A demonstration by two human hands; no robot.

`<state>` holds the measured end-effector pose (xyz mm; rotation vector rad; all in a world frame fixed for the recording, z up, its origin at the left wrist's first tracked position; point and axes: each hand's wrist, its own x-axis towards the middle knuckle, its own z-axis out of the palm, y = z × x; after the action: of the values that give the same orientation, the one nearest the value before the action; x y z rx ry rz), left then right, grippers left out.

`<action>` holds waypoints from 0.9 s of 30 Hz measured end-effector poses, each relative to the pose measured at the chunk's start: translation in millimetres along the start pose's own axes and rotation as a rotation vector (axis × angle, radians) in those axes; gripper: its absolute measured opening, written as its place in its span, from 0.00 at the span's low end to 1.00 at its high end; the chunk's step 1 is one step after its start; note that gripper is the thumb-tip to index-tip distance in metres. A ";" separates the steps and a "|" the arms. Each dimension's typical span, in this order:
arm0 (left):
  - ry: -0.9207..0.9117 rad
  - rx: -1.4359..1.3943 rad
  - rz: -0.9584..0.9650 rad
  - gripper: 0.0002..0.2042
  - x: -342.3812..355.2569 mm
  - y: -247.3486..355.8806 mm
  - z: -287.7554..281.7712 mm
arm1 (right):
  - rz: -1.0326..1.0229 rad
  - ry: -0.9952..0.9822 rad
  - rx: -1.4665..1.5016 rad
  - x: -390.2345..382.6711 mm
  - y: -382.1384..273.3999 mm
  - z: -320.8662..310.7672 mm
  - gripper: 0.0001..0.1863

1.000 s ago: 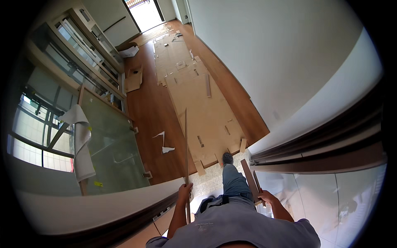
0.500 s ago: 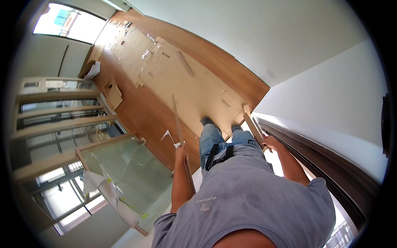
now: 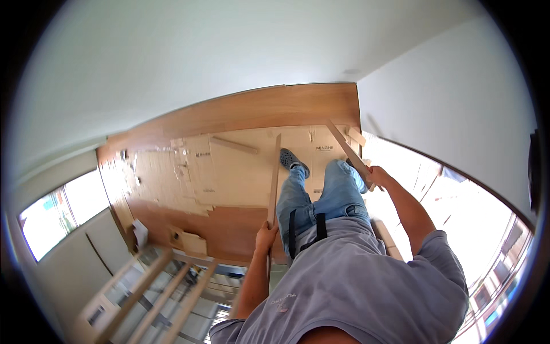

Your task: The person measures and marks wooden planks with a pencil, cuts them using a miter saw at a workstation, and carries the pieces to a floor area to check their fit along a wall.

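Note:
My left hand [image 3: 265, 237] is closed around a long, thin wooden strip [image 3: 275, 178]. That strip points away from me, left of my legs, its far end over the cardboard. On the other side, my right hand [image 3: 377, 176] grips a shorter wooden strip [image 3: 346, 148] near its lower end. It slants up and to the left, past my right knee. A grey clog [image 3: 294, 161] on my left foot stands on the cardboard sheeting [image 3: 246, 178]; my right foot is mostly behind my leg.
On the cardboard lies a loose wooden strip [image 3: 234, 145]. A small wooden block [image 3: 356, 136] is by the corner of the white wall [image 3: 441, 92]. An opened cardboard box [image 3: 188, 241] sits on the brown floor at left, near slatted wooden framing [image 3: 192, 295]. Bright glazing runs along the right.
My body has turned right, so the wall now lies straight ahead and the glazing shows at right. Both strips have come round with me, still in my hands. My left foot has stepped forward.

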<state>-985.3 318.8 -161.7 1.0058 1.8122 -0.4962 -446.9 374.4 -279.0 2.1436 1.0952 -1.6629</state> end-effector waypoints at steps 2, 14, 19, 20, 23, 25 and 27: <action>-0.055 0.116 0.071 0.37 23.4 -2.5 -40.4 | -0.006 0.108 -0.153 -5.6 -40.8 3.5 0.15; -0.215 0.748 0.447 0.41 237.9 86.7 -128.7 | -0.455 0.506 -0.675 207.4 -114.2 24.4 0.11; -0.112 0.952 0.604 0.42 391.6 85.9 -99.0 | -0.659 0.742 -0.738 363.1 -105.3 23.4 0.13; -0.108 0.957 0.625 0.41 421.4 84.9 -92.7 | -0.696 0.796 -0.745 393.0 -100.6 20.5 0.13; -0.059 0.918 0.759 0.40 530.5 81.6 -70.1 | -0.751 0.873 -0.790 492.7 -73.1 8.8 0.17; -0.041 0.883 0.823 0.38 583.4 58.4 -47.7 | -0.725 0.820 -0.762 542.9 -53.0 16.5 0.20; 0.026 0.825 0.890 0.37 625.1 56.0 -38.7 | -0.744 0.839 -0.779 577.4 -58.5 -11.5 0.21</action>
<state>-1080.2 639.1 -694.4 2.2162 0.9640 -0.6542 -428.4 664.7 -781.4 1.9317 2.4521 -0.1854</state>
